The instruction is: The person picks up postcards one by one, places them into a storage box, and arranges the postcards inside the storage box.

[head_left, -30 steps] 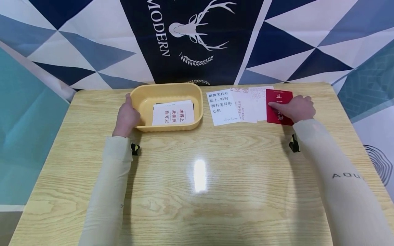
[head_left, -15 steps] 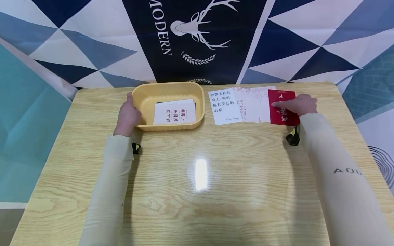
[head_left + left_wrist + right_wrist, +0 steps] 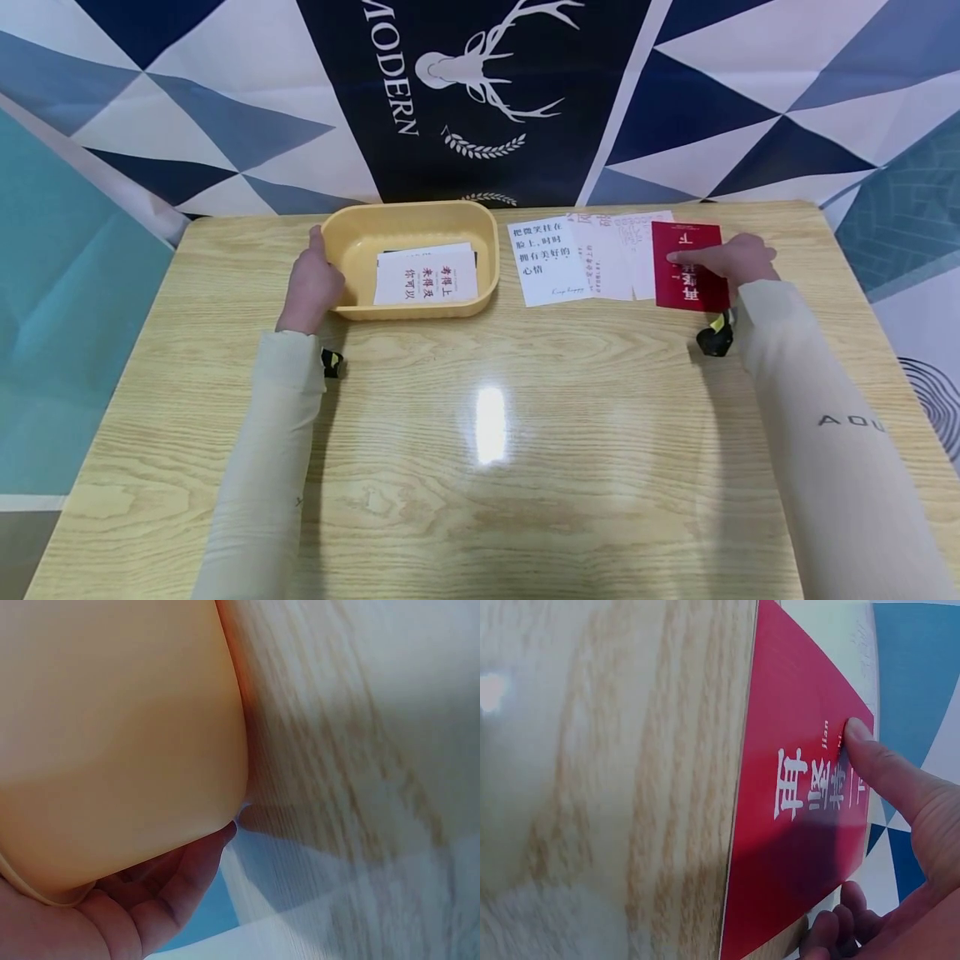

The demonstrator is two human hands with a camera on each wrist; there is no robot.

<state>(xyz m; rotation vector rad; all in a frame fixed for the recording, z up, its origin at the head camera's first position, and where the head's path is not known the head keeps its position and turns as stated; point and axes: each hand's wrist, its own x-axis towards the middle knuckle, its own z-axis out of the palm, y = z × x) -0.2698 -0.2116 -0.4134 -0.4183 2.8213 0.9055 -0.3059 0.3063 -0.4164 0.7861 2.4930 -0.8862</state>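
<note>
On the far half of the table (image 3: pixel 487 433), from the head view, I see my left hand (image 3: pixel 311 283) resting against the left wall of the tub (image 3: pixel 408 218), fingers along its side; a white card (image 3: pixel 426 277) lies inside. Far right, my right hand (image 3: pixel 731 260) lays a straight forefinger on the red card (image 3: pixel 688 267), which overlaps the right end of a row of white cards (image 3: pixel 581 257).

In the left wrist view, my fingers (image 3: pixel 187 874) cup loosely round the tub's (image 3: pixel 112 735) lower corner, touching it.

In the right wrist view, the forefinger (image 3: pixel 877 761) presses flat on the red card (image 3: pixel 795 802) near its white lettering; the other fingers curl at its near edge. Whether they grip it, I cannot tell.
</note>
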